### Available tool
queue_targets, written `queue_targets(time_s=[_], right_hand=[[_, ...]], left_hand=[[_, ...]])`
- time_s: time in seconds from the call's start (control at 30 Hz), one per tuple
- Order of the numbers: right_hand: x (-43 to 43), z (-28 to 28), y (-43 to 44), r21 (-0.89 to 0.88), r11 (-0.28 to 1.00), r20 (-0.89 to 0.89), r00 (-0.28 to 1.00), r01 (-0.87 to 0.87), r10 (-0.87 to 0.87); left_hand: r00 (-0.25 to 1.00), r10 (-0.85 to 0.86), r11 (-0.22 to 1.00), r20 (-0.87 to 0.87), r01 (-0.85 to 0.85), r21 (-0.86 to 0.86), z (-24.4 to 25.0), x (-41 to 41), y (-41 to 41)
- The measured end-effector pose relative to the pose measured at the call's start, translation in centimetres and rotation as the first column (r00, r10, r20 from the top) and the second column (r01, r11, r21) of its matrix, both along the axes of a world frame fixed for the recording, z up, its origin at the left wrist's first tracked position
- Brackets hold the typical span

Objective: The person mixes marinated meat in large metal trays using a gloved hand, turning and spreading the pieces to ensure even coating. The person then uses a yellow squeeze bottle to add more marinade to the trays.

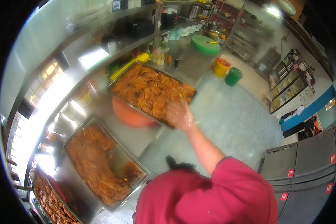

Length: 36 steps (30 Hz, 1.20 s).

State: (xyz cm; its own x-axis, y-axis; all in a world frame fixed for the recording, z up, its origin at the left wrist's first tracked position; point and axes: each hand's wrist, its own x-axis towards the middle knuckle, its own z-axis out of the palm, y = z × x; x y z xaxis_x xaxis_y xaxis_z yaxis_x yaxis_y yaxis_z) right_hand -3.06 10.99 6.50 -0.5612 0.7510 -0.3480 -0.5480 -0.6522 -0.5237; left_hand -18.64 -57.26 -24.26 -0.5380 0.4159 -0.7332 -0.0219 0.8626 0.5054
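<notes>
My right hand (pixel 180 114), blurred and seemingly in a clear thin glove, is over the near right corner of a metal tray (pixel 137 107) filled with sauce-coated raw meat pieces (pixel 151 88). Its fingers reach onto the meat; whether they grip a piece is unclear. The tray rests partly above a round red-orange board or basin (pixel 130 113). Nearer lies a second metal tray (pixel 144 168), its marinated meat (pixel 98 165) heaped on the left, with brown liquid at the right. A third tray (pixel 54 193) of meat stands at the lower left. My left hand is out of view.
Behind the first tray are a yellow roll (pixel 131 65), bottles and a round green cutting board (pixel 205 44) with a yellow-handled tool. A yellow bucket (pixel 221 68) and a green bin (pixel 233 76) stand beyond the counter's edge. Steel shelves run along the left; refrigerators (pixel 299 170) stand right.
</notes>
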Motion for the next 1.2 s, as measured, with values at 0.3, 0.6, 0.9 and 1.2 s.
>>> queue_targets(time_s=[0.3,0.6,0.9,1.2], right_hand=[[-0.7,1.9,-0.9,-0.021,0.996,-0.066,0.994,-0.092,0.09],[2.2,-2.7,10.5,-0.022,0.996,-0.126,0.989,-0.081,0.078],[6.5,-3.0,26.8,0.07,0.969,0.079,0.97,-0.237,0.232],[-1.3,2.0,29.1,0.004,0.939,0.136,0.931,-0.343,0.339]], left_hand=[[0.999,-0.032,0.999,-0.007,0.032,-0.008,0.3,-0.7,2.9],[0.996,0.011,0.999,-0.089,-0.014,-0.035,2.8,2.6,11.3],[0.964,0.135,0.991,-0.23,-0.136,0.012,6.1,9.5,21.2],[0.858,0.499,0.866,-0.12,-0.499,0.035,6.0,16.7,21.4]])
